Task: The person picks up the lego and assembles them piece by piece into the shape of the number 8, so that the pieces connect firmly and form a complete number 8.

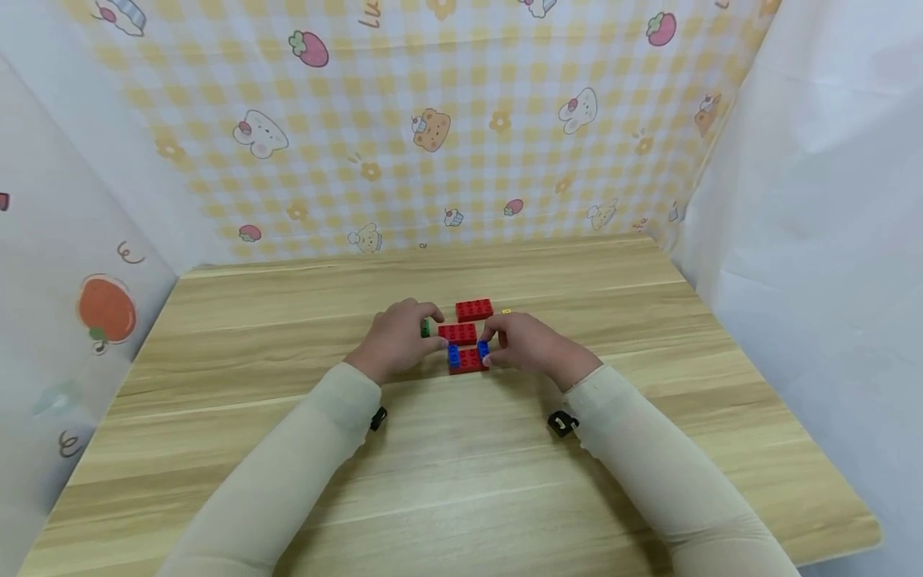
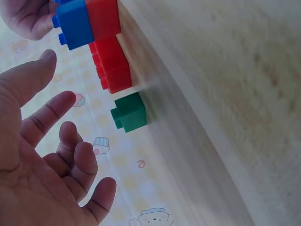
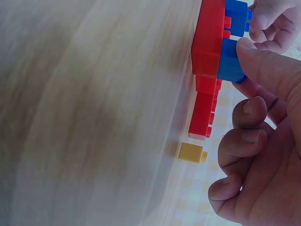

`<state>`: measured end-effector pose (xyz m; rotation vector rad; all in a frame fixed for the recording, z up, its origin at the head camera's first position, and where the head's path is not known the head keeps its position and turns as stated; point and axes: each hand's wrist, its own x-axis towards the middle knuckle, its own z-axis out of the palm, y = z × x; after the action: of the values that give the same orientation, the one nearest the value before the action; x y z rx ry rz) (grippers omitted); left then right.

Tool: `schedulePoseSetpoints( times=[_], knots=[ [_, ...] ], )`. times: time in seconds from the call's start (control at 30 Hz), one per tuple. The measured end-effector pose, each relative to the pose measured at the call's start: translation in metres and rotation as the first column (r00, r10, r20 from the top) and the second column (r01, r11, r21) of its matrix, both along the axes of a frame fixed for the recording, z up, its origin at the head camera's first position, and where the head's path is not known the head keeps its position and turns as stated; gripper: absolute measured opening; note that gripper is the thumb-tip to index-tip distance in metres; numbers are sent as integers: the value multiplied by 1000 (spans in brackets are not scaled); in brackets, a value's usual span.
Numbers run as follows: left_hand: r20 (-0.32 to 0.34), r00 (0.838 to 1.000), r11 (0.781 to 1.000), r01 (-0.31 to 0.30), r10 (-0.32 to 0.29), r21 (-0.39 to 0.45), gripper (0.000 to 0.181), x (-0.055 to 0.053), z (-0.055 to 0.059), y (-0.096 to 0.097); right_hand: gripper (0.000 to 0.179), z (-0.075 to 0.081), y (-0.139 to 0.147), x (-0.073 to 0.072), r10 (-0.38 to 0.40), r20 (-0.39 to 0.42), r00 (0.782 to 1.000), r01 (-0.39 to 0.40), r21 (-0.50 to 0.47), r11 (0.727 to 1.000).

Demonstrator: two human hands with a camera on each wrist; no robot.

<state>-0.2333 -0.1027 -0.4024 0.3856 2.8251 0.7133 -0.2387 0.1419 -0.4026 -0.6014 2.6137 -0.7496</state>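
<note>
The nearest red brick (image 1: pixel 469 362) carries a blue brick (image 1: pixel 453 357) on its left end and another blue brick (image 3: pixel 230 61) on its right end. My right hand (image 1: pixel 530 346) pinches that right blue brick between thumb and forefinger, at the red brick's end. My left hand (image 1: pixel 404 336) is beside the left blue brick, fingers loosely bent and apart with nothing between them in the left wrist view. A green brick (image 2: pixel 130 113) stands on the table beyond the left fingers. A second red brick (image 1: pixel 457 333) lies just behind the nearest one.
A third red brick (image 1: pixel 473 309) lies farther back on the wooden table (image 1: pixel 461 481). Just past the right hand stands a small yellow brick (image 3: pixel 191 153). A patterned cloth (image 1: pixel 469 176) hangs along the table's back edge, with white sheets at both sides.
</note>
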Motion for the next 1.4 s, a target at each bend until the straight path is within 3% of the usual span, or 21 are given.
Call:
schedulePoseSetpoints(
  times=[0.33,1.03,1.4],
  knots=[
    [28,999,996,-31,34,-85,40,-9,-3,2,23,-1,1,-1,-6,21,1000,6,-4,1000],
    [43,998,990,-31,38,-138,31,-20,-11,11,24,-2,2,0,-2,2,1000,2,5,1000],
    [71,996,989,-38,48,-143,28,-21,-7,14,22,-5,2,-1,6,-20,1000,-5,13,1000]
  ],
)
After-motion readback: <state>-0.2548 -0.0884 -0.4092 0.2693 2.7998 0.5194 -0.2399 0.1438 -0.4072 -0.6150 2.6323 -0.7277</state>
